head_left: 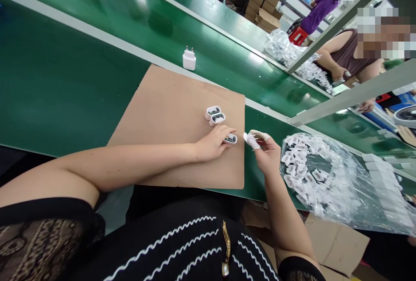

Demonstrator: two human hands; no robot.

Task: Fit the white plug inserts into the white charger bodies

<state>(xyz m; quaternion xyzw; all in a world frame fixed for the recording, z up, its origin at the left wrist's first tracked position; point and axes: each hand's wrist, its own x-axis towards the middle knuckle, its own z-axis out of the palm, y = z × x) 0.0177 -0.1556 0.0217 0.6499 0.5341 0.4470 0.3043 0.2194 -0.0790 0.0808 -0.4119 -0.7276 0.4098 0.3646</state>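
Note:
My left hand (212,143) is closed around an open white charger housing (231,139), low over the cardboard sheet, with dark parts showing inside it. Just beyond it, two more open white charger housings (217,119) stand side by side, circuit parts visible in them. My right hand (268,154), wearing white finger covers, pinches a small white plug cap (252,140) with thin pins, right of the cardboard's edge. Part of that cap is hidden by the fingers. A closed white charger (189,59) stands upright, pins up, on the green surface behind.
Brown cardboard (182,99) lies on the green bench (81,82). At the right, a clear plastic bag (344,185) holds many white plug caps, with white blocks (383,181) beyond. A metal frame post (344,95) crosses at the right. A co-worker's hand (339,74) is across the bench.

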